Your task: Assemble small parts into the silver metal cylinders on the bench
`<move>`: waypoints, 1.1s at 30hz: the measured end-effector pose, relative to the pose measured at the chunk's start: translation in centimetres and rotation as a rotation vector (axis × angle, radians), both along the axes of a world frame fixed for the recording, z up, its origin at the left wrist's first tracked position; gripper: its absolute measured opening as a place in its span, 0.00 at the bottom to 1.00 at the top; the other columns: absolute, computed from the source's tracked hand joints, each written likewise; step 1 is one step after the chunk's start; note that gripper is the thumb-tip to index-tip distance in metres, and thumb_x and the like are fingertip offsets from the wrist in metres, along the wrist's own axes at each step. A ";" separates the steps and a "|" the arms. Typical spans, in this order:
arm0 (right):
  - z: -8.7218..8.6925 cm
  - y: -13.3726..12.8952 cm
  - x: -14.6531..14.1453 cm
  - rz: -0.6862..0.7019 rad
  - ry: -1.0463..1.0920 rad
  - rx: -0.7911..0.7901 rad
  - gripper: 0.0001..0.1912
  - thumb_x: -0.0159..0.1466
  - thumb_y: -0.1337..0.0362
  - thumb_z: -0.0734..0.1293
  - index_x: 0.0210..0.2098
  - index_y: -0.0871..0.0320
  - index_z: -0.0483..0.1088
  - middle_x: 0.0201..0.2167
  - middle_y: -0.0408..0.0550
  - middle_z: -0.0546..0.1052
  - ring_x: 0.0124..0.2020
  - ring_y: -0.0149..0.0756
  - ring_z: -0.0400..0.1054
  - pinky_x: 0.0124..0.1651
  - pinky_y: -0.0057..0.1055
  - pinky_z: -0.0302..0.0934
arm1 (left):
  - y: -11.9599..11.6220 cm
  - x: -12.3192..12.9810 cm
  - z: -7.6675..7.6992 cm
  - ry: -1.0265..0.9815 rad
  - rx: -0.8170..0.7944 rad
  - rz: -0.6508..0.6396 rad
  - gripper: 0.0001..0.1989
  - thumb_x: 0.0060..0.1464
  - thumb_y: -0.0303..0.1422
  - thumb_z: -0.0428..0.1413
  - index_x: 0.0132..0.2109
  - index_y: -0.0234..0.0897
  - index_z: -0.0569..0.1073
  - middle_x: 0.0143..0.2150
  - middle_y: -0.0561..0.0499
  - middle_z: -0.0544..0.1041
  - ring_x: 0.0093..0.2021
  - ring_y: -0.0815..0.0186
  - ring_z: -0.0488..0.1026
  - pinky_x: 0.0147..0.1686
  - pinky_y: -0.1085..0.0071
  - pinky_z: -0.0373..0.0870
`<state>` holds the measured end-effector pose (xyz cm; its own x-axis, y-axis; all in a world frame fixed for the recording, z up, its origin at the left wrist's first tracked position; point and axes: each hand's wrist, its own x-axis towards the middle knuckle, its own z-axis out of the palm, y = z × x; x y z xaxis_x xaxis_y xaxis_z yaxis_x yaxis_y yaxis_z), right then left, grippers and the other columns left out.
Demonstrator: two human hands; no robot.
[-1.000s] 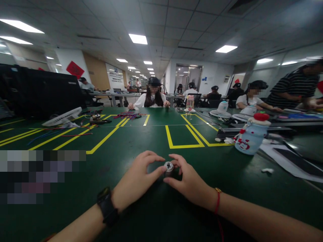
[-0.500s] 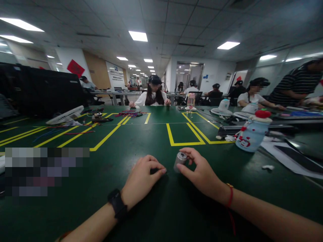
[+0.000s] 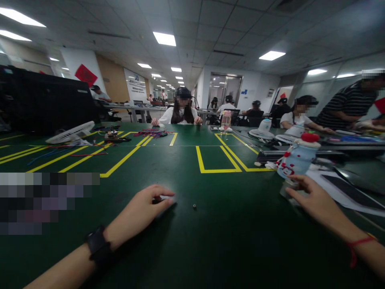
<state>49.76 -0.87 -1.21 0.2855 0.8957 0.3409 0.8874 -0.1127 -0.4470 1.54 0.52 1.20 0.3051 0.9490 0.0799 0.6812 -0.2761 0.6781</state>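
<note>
In my right hand (image 3: 309, 196) is a small silver cylinder (image 3: 285, 189) that looks like an electric motor, gripped between thumb and fingers just in front of the blue bottle. The cylinder is blurred and partly covered by my fingers. My left hand (image 3: 147, 204) rests low over the green table, thumb and forefinger apart, with nothing visible between them; its other fingers are partly hidden. A tiny round metal piece (image 3: 194, 206) lies alone on the table, to the right of my left fingertips.
The blue bottle (image 3: 296, 158) with a red top stands at the right, beside white paper with a dark flat device (image 3: 345, 190). Wires (image 3: 155, 133) and a white fan (image 3: 70, 133) lie farther back left. A person (image 3: 182, 112) sits across the green table (image 3: 168, 249).
My right hand has carried the silver cylinder right, towards the blue bottle. My left hand has drawn back left, leaving the tiny metal piece in plain view on the table.
</note>
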 end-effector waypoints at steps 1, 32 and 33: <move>-0.1 -0.1 0.6 -0.003 -0.021 -0.017 0.28 0.54 0.47 0.62 0.50 0.54 0.62 0.44 0.53 0.72 0.42 0.46 0.69 0.43 0.43 0.64 | 0.0 -0.3 0.0 -0.004 -0.024 0.012 0.18 0.54 0.47 0.50 0.46 0.45 0.75 0.46 0.49 0.74 0.44 0.57 0.72 0.44 0.62 0.67; 4.8 1.5 -15.4 0.375 -0.342 0.203 0.12 0.59 0.53 0.60 0.32 0.51 0.72 0.42 0.47 0.70 0.45 0.42 0.60 0.47 0.43 0.49 | -0.8 -0.2 -1.2 -0.058 0.045 0.053 0.15 0.53 0.45 0.51 0.38 0.42 0.76 0.41 0.49 0.75 0.42 0.58 0.72 0.43 0.62 0.68; 5.1 1.3 -12.7 0.273 -0.391 0.252 0.13 0.58 0.53 0.60 0.31 0.53 0.72 0.42 0.47 0.71 0.45 0.43 0.60 0.47 0.43 0.49 | -0.7 -0.1 -1.2 -0.061 0.044 0.051 0.14 0.53 0.45 0.51 0.38 0.42 0.76 0.41 0.50 0.75 0.42 0.58 0.72 0.43 0.62 0.67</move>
<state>37.07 0.46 3.93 -0.1372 0.7965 0.5889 0.9751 0.2131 -0.0610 1.39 -0.23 0.03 0.2501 0.9582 0.1391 0.6530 -0.2730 0.7064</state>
